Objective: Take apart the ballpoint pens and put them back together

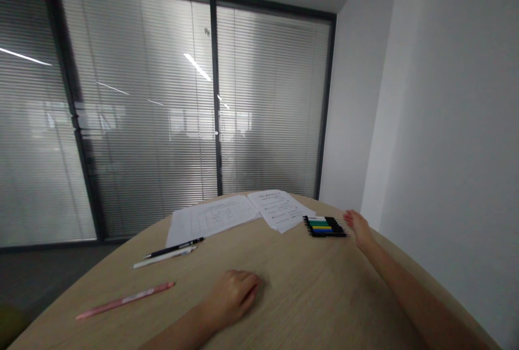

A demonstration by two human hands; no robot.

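Note:
My left hand (234, 297) rests on the wooden table (284, 290) with its fingers curled in, and nothing shows in it. At the right side, my right hand (357, 227) lies beside the tips of a row of pens (324, 227), its fingers stretched out. Those pens lie side by side, several black ones with white, green, yellow and blue parts. To the left of my left hand is a pink pen (125, 300). Farther off, a black pen (174, 247) and a white pen (164, 257) lie almost parallel.
Printed sheets of paper (214, 216) are spread at the table's far side, and another stack of sheets (279, 209) overlaps them near the pen row. Behind the table stands a glass partition with blinds (267, 101). A white wall (450, 123) rises on the right.

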